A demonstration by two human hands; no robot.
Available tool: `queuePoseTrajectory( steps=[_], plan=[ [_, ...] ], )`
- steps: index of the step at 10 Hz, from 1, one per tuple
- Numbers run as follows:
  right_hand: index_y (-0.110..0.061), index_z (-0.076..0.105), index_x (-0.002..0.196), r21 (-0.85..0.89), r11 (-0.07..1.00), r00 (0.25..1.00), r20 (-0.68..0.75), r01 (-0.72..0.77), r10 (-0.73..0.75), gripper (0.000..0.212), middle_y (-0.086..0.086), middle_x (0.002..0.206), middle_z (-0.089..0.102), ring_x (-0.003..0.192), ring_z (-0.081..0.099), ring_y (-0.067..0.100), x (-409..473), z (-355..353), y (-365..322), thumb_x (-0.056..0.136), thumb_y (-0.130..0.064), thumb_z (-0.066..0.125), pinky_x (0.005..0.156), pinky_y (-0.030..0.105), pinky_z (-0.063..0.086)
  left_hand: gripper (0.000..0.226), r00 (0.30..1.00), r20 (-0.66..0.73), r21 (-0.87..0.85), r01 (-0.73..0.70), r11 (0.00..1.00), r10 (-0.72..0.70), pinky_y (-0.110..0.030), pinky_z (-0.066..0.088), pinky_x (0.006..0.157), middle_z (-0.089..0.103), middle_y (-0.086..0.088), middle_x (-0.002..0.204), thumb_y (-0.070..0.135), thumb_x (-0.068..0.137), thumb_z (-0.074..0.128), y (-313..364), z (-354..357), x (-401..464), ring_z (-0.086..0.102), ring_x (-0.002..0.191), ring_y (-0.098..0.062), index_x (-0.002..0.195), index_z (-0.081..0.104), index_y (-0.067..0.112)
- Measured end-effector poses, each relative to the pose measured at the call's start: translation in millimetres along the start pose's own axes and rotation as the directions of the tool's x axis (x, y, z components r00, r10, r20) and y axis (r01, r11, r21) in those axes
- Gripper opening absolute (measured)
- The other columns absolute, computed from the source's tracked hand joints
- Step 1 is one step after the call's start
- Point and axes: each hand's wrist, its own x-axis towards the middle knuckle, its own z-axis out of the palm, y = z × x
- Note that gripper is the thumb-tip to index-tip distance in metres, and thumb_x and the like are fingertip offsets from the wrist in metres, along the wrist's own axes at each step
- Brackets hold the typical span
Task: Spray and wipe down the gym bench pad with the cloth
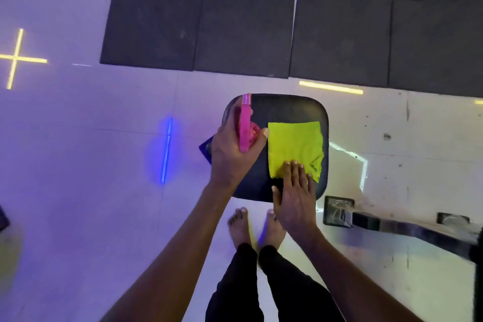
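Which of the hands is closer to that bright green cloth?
The right. The right hand lies with its fingertips on the green cloth's near edge; the left hand holds the pink spray bottle just beside it.

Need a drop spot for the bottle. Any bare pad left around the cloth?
Bare bench pad shows along the far edge beyond the green cloth, and on the near left between cloth and pad edge. The right side is crowded: the cloth lies there with the right hand on it. The left hand holds the pink spray bottle over the left edge.
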Motion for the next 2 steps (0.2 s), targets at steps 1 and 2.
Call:
queuePoseTrajectory(
  steps=[1, 2],
  plan=[
    [-0.005, 0.038, 0.16, 0.011, 0.999, 0.999, 0.036, -0.038, 0.038, 0.062, 0.017, 0.167, 0.041, 0.157, 0.036, 0.032, -2, -21, -1, 0.107, -0.035, 0.046, 0.128, 0.047, 0.026, 0.091, 0.999, 0.047, 0.082, -0.02, 0.996, 0.017, -0.036, 0.055, 0.103, 0.061, 0.009, 0.146, 0.052, 0.079, 0.077, 2, -13, 1, 0.063, 0.129, -0.014, 0.157, 0.04, 0.024],
    [-0.001, 0.062, 0.134, 0.075, 0.996, 0.994, -0.1, -0.038, 0.045, 0.042, 0.022, 0.127, 0.072, 0.124, 0.066, 0.037, -1, -48, -2, 0.1, -0.026, 0.059, 0.108, 0.047, 0.045, 0.104, 0.996, 0.08, 0.13, -0.044, 0.991, 0.033, -0.023, 0.05, 0.098, 0.061, 0.009, 0.143, 0.06, 0.073, 0.078, 5, -28, -9, 0.059, 0.125, -0.011, 0.16, 0.031, 0.029]
  ],
)
